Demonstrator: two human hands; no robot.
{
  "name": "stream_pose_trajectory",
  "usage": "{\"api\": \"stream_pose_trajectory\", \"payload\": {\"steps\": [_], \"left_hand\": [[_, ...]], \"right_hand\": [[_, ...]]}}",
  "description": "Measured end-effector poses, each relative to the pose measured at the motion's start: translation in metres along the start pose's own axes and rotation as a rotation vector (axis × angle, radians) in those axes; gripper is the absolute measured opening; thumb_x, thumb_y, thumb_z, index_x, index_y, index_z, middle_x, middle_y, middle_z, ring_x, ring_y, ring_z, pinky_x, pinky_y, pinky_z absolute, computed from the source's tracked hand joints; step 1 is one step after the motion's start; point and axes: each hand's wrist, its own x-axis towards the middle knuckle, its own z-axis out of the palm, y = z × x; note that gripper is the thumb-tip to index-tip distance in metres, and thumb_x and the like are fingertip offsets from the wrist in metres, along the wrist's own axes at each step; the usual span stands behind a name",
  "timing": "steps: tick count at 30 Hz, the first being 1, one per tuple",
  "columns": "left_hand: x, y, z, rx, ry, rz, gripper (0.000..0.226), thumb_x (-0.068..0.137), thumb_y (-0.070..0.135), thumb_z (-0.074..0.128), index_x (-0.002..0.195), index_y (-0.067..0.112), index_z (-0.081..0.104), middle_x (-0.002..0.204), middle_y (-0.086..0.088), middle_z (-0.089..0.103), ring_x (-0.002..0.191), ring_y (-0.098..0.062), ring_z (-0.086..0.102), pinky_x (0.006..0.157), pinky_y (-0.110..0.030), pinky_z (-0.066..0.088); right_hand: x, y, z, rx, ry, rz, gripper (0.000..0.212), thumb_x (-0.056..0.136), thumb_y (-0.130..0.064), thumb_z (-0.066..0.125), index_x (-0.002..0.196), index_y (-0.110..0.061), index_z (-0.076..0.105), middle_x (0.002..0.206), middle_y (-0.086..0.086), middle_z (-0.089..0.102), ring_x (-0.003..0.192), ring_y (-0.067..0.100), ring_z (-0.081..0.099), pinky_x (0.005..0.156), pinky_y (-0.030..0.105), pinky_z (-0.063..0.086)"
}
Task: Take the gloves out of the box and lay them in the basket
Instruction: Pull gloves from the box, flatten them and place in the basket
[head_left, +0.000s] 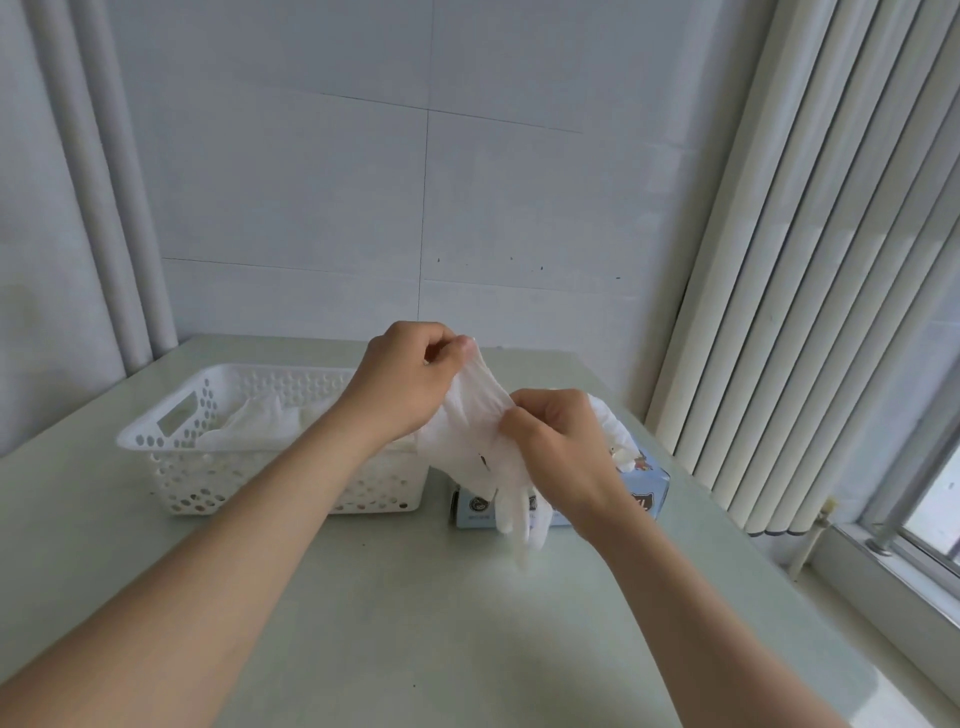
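Two bare hands meet at the centre of the frame, and both hold one white glove. The left hand is higher and pinches the glove's upper edge between thumb and curled fingers. The right hand, lower and just to the right, pinches the same glove near its middle, so the thin material is stretched between the two grips. The glove's fingers hang down over the front face of one light blue box, which stands on the pale green table right of centre. Behind the right hand more crumpled white glove material rises from the top of the box; it looks like one glove, though I cannot tell for certain.

One white basket with holes in its walls stands left of centre, just beside the box with a narrow gap between them. White gloves already lie inside it in a loose heap; their number cannot be counted.

Two pale pipes run down the wall at the upper left. Vertical blinds fill the right side, with a window at the lower right edge.
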Motion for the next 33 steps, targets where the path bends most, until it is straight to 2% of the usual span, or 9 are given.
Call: {"api": "stream_pose_trajectory", "payload": {"steps": [4,8,12,15,20,24,28,31,33], "left_hand": [[0.003,0.002,-0.001,-0.017,-0.005,-0.033,0.043,0.111,0.032,0.044,0.074,0.010,0.041,0.064,0.003,0.034,0.057,-0.014,0.032,0.059,-0.032,0.030],[0.004,0.008,-0.005,-0.137,0.009,-0.041,0.040,0.112,0.031,0.041,0.075,0.017,0.040,0.062,0.010,0.033,0.048,-0.004,0.031,0.051,-0.022,0.029],[0.007,0.004,-0.014,-0.173,0.043,-0.074,0.038,0.111,0.030,0.044,0.076,0.019,0.050,0.065,0.008,0.042,0.056,-0.008,0.038,0.059,-0.028,0.033],[0.009,-0.001,-0.023,-0.133,0.054,-0.109,0.034,0.111,0.032,0.043,0.085,0.019,0.061,0.070,0.006,0.050,0.064,-0.012,0.046,0.061,-0.029,0.037],[0.013,-0.017,-0.036,-0.197,0.017,-0.164,0.032,0.111,0.035,0.044,0.100,0.018,0.069,0.084,0.004,0.058,0.076,-0.011,0.056,0.070,-0.028,0.043],[0.019,-0.033,-0.052,-0.214,0.050,-0.224,0.031,0.110,0.037,0.047,0.103,0.017,0.069,0.086,0.006,0.060,0.072,0.000,0.060,0.064,-0.028,0.041],[0.021,-0.050,-0.069,-0.069,0.129,-0.241,0.027,0.109,0.036,0.048,0.102,0.016,0.066,0.085,0.001,0.061,0.072,-0.017,0.056,0.055,-0.027,0.041],[0.021,-0.066,-0.079,0.113,0.167,-0.260,0.030,0.108,0.036,0.044,0.103,0.012,0.061,0.087,-0.005,0.061,0.081,-0.029,0.055,0.065,-0.035,0.045],[0.021,-0.075,-0.083,0.229,0.161,-0.266,0.031,0.109,0.034,0.040,0.103,0.009,0.058,0.092,-0.008,0.062,0.089,-0.032,0.056,0.071,-0.038,0.044]], "right_hand": [[0.002,0.002,-0.002,0.050,-0.014,0.038,0.021,0.083,-0.010,0.049,0.079,0.009,0.057,0.065,0.021,0.045,0.062,0.022,0.039,0.059,0.033,0.030],[-0.002,-0.001,-0.005,0.106,-0.117,0.119,0.035,0.088,0.003,0.049,0.096,-0.014,0.079,0.082,0.020,0.077,0.066,0.024,0.067,0.058,0.031,0.049],[0.000,0.003,-0.002,0.065,-0.075,0.175,0.020,0.087,-0.003,0.053,0.078,-0.002,0.071,0.067,0.017,0.058,0.063,0.022,0.049,0.059,0.031,0.037],[0.005,0.007,-0.003,0.156,0.043,0.264,0.021,0.089,-0.013,0.058,0.079,0.006,0.056,0.073,0.007,0.046,0.070,0.022,0.039,0.055,0.028,0.029],[0.004,0.004,0.013,0.453,0.133,0.380,0.017,0.096,-0.019,0.064,0.094,-0.017,0.081,0.078,0.005,0.069,0.067,0.024,0.058,0.068,0.037,0.048],[0.008,-0.002,0.026,0.427,0.185,0.303,0.014,0.099,-0.019,0.065,0.098,-0.017,0.078,0.077,0.004,0.073,0.065,0.022,0.062,0.063,0.036,0.054],[0.027,-0.006,0.041,0.263,0.279,0.175,0.005,0.097,-0.024,0.070,0.100,-0.023,0.074,0.076,0.002,0.075,0.055,0.013,0.058,0.053,0.027,0.050],[0.046,-0.008,0.057,0.071,0.312,0.038,0.007,0.098,-0.026,0.070,0.105,-0.026,0.071,0.081,0.002,0.072,0.058,0.011,0.064,0.054,0.025,0.051],[0.060,-0.011,0.067,-0.028,0.301,-0.031,0.010,0.101,-0.028,0.069,0.111,-0.028,0.068,0.085,-0.003,0.068,0.075,0.017,0.069,0.064,0.029,0.055]]}}
